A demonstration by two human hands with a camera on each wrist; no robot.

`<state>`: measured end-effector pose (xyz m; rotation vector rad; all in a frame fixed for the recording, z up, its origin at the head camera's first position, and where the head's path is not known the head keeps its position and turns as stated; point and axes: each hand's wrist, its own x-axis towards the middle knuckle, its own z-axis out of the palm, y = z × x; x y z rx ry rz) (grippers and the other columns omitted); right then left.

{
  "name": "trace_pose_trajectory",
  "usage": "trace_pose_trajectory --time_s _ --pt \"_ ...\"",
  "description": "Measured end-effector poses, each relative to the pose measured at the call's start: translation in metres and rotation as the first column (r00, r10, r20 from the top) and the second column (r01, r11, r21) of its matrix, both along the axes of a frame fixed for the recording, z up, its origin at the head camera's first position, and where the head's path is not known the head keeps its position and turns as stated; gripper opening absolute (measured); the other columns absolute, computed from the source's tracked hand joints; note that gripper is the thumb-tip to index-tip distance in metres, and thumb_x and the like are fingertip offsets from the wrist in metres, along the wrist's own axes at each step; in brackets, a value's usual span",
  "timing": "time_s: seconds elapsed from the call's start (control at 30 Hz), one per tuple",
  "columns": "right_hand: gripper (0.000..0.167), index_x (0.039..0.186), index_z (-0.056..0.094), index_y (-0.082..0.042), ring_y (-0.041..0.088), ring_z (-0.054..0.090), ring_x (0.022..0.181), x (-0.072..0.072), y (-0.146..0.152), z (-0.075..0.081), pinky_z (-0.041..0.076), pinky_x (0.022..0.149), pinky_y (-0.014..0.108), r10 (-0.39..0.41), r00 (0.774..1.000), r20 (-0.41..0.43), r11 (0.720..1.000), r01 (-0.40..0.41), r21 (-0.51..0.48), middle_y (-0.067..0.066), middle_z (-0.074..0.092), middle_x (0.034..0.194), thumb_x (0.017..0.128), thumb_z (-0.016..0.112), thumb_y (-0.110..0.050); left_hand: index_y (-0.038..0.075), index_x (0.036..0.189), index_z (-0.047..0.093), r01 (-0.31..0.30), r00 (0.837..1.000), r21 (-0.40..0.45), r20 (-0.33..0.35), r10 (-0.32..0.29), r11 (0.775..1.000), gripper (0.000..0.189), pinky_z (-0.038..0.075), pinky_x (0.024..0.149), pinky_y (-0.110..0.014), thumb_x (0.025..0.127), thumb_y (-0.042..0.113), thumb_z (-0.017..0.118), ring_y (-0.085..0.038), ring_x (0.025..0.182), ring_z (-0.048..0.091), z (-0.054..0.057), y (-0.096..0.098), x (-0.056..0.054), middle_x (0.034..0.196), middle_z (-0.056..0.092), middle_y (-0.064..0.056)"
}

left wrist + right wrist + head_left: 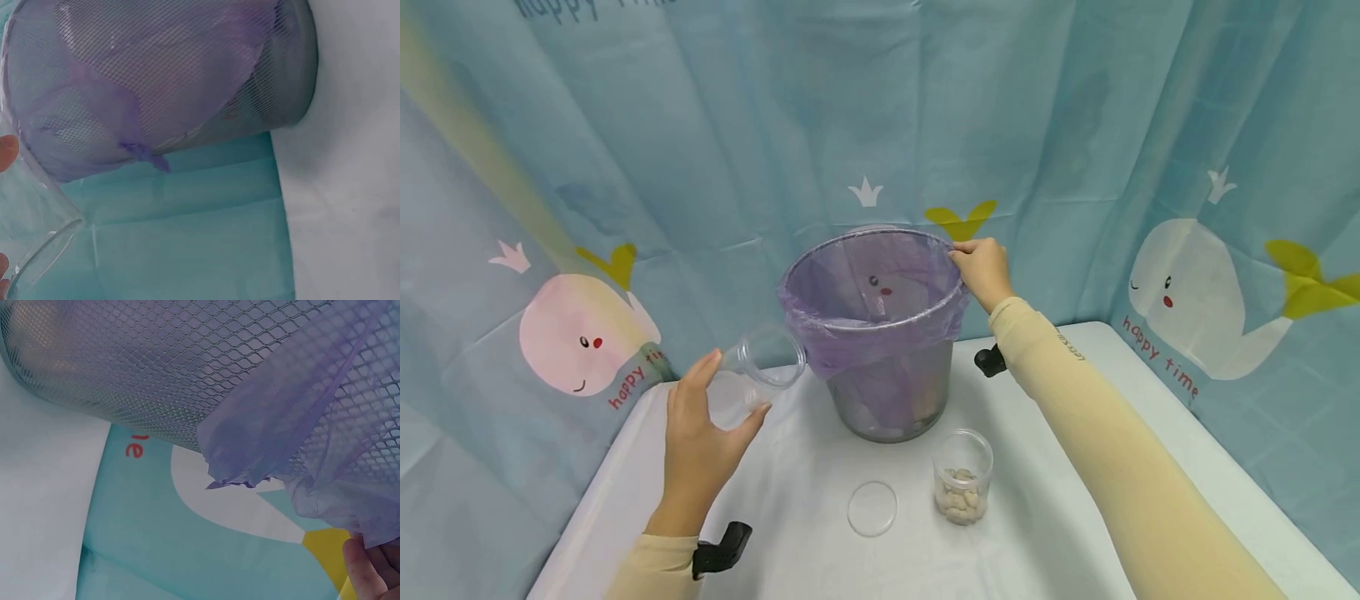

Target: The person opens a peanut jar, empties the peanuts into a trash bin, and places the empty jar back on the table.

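My left hand (696,433) grips a clear plastic jar (741,371), tilted with its mouth toward the bin; no contents show in it. In the left wrist view the see-through jar (37,219) lies at the left edge, fingertips on its side. A mesh waste bin (891,392) stands at the table's back, lined with a purple plastic bag (842,333) folded over the rim. My right hand (983,265) pinches the bag's edge at the bin's right rim. In the right wrist view, fingers (362,569) touch the bag (269,437) at the lower right corner.
A second clear jar (962,479), partly filled with pale nut-like pieces, stands in front of the bin. Left of it lies a clear round lid or ring (872,508) on the white table (805,550). A blue curtain (850,108) with whale prints hangs close behind.
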<state>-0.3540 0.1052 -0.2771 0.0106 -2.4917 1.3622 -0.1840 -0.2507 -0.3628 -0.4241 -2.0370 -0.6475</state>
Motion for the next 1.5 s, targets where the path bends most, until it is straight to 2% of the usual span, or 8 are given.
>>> trace_pose_trajectory --time_s 0.27,0.33,0.5,0.77,0.87,1.07,1.33,1.5 --pt "0.033 0.129 0.066 -0.006 0.010 0.053 0.067 0.000 0.000 0.001 0.043 0.058 0.019 -0.009 1.000 -0.009 1.000 0.009 0.003 0.017 0.067 0.129 0.100 0.059 -0.020 -0.003 0.140 0.044 0.000 0.999 0.074 0.046 -0.003 0.997 0.086 0.031 0.111 -0.018 0.087 0.061 0.064 -0.045 0.119 0.046 -0.015 0.004 0.008 0.133 0.052 -0.027" --pt "0.033 0.129 0.066 -0.005 0.008 0.052 0.065 -0.001 0.000 0.001 0.043 0.056 0.018 -0.011 1.000 -0.010 1.000 0.011 0.004 0.017 0.068 0.127 0.100 0.059 -0.020 -0.002 0.141 0.044 -0.008 0.998 0.098 0.058 0.003 0.995 0.084 0.029 0.111 -0.012 0.084 0.053 0.074 -0.044 0.119 0.047 -0.019 0.006 0.012 0.133 0.052 -0.027" --pt "0.033 0.129 0.066 -0.006 0.009 0.051 0.064 -0.001 0.000 0.000 0.042 0.055 0.018 -0.010 1.000 0.004 1.000 0.010 -0.003 0.016 0.068 0.128 0.100 0.059 -0.020 -0.001 0.139 0.046 -0.048 0.994 0.178 0.102 0.030 0.983 0.091 0.026 0.105 -0.001 0.059 0.002 0.090 -0.038 0.119 0.049 -0.031 0.013 0.020 0.132 0.053 -0.024" --pt "0.032 0.128 0.066 -0.005 0.010 0.050 0.066 0.000 0.000 0.001 0.042 0.056 0.018 -0.008 1.000 0.005 1.000 0.008 0.000 0.017 0.068 0.127 0.100 0.059 -0.020 -0.004 0.137 0.046 -0.080 0.985 0.243 0.170 0.039 0.967 0.089 0.026 0.104 0.000 0.059 -0.002 0.090 -0.032 0.121 0.049 -0.047 0.023 0.025 0.134 0.052 -0.023" --pt "0.032 0.128 0.067 -0.006 0.009 0.048 0.063 0.000 0.000 0.001 0.041 0.055 0.018 -0.005 1.000 0.009 1.000 0.005 0.000 0.016 0.068 0.127 0.100 0.059 -0.020 -0.006 0.135 0.046 -0.093 0.980 0.268 0.196 0.041 0.959 0.088 0.029 0.101 -0.001 0.058 -0.003 0.091 -0.020 0.121 0.049 -0.050 0.025 0.028 0.134 0.053 -0.023" --pt "0.032 0.128 0.066 -0.005 0.013 0.056 0.076 -0.001 0.001 0.001 0.043 0.058 0.017 -0.012 1.000 0.010 1.000 0.012 -0.002 0.017 0.067 0.129 0.100 0.059 -0.020 -0.007 0.132 0.045 -0.118 0.959 0.345 0.282 0.017 0.931 0.086 0.035 0.095 -0.010 0.059 -0.004 0.090 0.008 0.119 0.040 -0.055 0.029 0.030 0.136 0.053 -0.019" --pt "0.032 0.128 0.067 -0.005 0.017 0.056 0.083 -0.001 0.000 0.001 0.042 0.058 0.017 -0.013 1.000 0.016 1.000 0.013 -0.001 0.017 0.067 0.129 0.100 0.059 -0.020 -0.005 0.131 0.043 -0.150 0.915 0.423 0.401 -0.036 0.894 0.082 0.044 0.102 -0.055 0.064 -0.002 0.089 -0.031 0.123 0.050 -0.061 0.034 0.034 0.137 0.050 -0.020" --pt "0.032 0.128 0.066 -0.005 0.015 0.057 0.078 0.000 0.000 0.002 0.043 0.056 0.017 -0.013 1.000 0.014 1.000 0.013 -0.004 0.017 0.067 0.129 0.100 0.059 -0.019 -0.003 0.134 0.041 -0.159 0.891 0.459 0.447 -0.073 0.874 0.082 0.040 0.108 -0.065 0.067 0.001 0.089 -0.036 0.128 0.048 -0.066 0.038 0.036 0.138 0.048 -0.020"
